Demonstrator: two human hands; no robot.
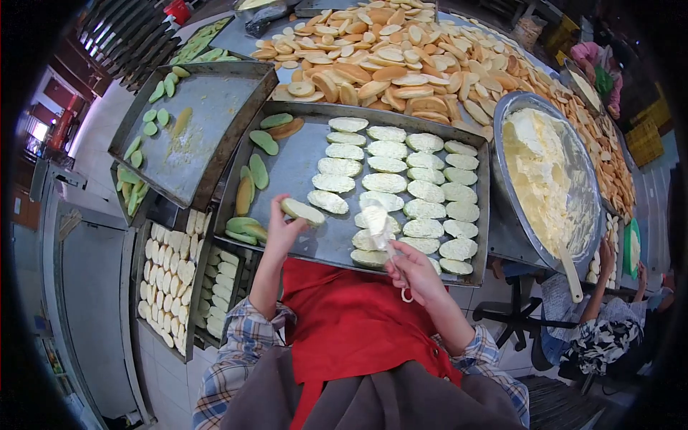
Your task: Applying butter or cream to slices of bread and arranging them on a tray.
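Observation:
Between its thumb and fingers, my left hand (285,228) holds an oval bread slice (302,212), pale cut face up, over a metal baking tray (290,177). My right hand (419,271) grips a spatula (379,235) with a lump of pale cream on its blade, above the tray's front rows. Rows of cream-coated oval slices (384,183) fill the tray's middle and right. Uncoated green-topped slices (258,171) lie along its left side. Right of the tray stands a large metal bowl (499,161) of pale yellow cream (529,183), a second spatula (568,271) leaning on its rim.
Behind the tray lies a big pile of bread slices (376,59). Another metal tray (199,118) with a few green slices overlaps at the left. Filled trays (166,279) stand lower left. Co-workers sit at the right (602,328) and stand at the far right (591,59).

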